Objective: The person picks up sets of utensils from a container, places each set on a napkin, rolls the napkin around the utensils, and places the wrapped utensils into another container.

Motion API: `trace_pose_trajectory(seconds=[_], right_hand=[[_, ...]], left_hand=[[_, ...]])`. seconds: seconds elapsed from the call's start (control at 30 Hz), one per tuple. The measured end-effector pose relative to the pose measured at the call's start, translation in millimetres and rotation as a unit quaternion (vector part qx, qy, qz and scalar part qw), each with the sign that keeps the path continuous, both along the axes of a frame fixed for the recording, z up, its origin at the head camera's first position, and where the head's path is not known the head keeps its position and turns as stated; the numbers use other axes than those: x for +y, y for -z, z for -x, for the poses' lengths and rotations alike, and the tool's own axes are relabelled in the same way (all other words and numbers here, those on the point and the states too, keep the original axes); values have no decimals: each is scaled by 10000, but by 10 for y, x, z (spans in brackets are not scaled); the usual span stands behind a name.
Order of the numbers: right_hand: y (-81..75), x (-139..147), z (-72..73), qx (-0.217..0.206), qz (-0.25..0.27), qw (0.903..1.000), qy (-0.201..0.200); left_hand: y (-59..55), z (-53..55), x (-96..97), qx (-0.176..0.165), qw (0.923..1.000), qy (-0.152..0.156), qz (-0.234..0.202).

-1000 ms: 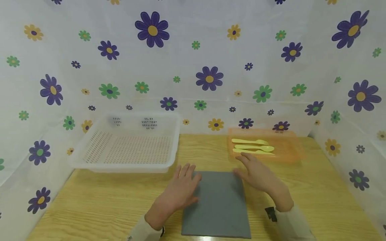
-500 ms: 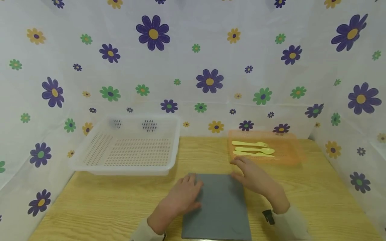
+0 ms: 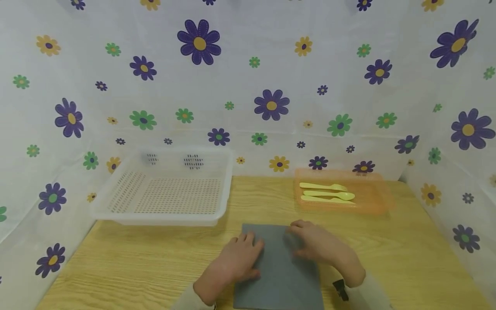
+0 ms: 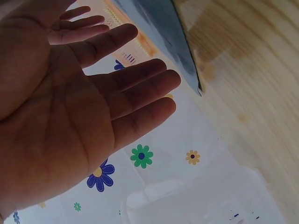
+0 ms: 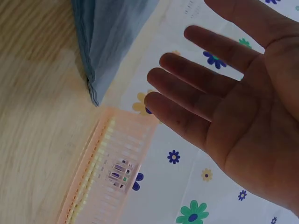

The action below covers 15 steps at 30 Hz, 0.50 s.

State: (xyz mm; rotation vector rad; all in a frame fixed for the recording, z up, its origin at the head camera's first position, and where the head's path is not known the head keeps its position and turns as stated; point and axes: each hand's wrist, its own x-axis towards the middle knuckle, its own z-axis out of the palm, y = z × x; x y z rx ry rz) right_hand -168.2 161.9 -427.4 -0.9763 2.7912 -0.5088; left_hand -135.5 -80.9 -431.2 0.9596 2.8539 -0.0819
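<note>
A folded grey-blue cloth lies flat on the table at the front middle; its stacked layers show at the edge in the right wrist view. My left hand hovers over its left edge, palm down, fingers relaxed and spread. Over the far right part of the cloth is my right hand, its fingers pointing left. In the left wrist view the left palm holds nothing, and the cloth shows beyond the fingers. The right palm is likewise bare, apart from the cloth in the right wrist view.
An orange basket stands at the back right, holding a yellow fork, spoon and knife. A larger white basket sits at the back left. A flowered sheet encloses the wooden table.
My right hand has drawn back from beside the orange basket and moved left over the cloth. My left hand has shifted slightly toward me and to the right. The cloth lies in place.
</note>
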Motion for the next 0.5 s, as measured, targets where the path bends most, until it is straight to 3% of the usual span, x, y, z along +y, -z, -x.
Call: trace_pose_trajectory(seconds=[0.2,0.5], right_hand=[[25,-28,-44,6,-228,9986,-485],[121,-73,-66,-109,-456,9976,-501]], left_hand=[[15,-21,20,-63,9999,17,137],[39,-26,71,-234,9992,-33,308]])
